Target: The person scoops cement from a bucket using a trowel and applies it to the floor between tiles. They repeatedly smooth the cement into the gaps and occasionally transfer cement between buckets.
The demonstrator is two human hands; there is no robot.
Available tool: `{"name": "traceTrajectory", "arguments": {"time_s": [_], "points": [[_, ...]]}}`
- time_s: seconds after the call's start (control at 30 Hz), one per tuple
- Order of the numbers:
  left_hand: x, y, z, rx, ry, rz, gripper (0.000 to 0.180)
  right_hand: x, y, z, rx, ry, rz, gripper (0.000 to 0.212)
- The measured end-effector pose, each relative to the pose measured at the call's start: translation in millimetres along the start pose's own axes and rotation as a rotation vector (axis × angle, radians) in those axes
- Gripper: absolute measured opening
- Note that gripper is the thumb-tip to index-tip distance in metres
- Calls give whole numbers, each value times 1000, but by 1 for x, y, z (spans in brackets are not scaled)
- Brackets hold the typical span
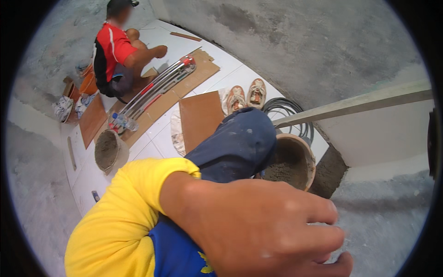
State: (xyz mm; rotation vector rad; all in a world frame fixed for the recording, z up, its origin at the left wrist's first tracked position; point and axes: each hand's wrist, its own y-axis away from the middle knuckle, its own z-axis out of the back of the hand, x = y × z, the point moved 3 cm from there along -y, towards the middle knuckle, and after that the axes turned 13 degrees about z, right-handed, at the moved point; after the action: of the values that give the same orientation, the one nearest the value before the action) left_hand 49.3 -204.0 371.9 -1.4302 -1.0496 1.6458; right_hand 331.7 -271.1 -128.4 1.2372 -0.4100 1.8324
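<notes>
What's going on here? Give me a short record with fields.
Place: white tiled floor beside rough concrete
Wearer's hand: one hand close to the camera, fingers spread, holding nothing visible; which hand it is cannot be told
Wearer's knee: blue trousers
Nearest thing: bucket of grey mortar
Other person: crouching in a red shirt by a tile cutter
Also there: brown tile, pair of shoes

The floor tiles [159, 34] looked glossy and smooth; the wall [295, 41] was rough grey cement. The straightedge [355, 104] looked matt metal.
</notes>
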Motion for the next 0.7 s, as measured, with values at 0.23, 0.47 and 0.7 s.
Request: {"name": "traceTrajectory", "arguments": {"time_s": [0.23, 0.47, 0.7], "points": [[41, -5, 33, 425, -73, -2, 15, 31, 5, 0, 75, 7, 20, 48], [101, -1, -81, 1222, -260, -29, 11, 60, 15, 0, 0, -510, -73, 45], [166, 87, -182, 1295, -241, 85, 21, 33, 0, -20, 29, -342, 134, 45]]}}
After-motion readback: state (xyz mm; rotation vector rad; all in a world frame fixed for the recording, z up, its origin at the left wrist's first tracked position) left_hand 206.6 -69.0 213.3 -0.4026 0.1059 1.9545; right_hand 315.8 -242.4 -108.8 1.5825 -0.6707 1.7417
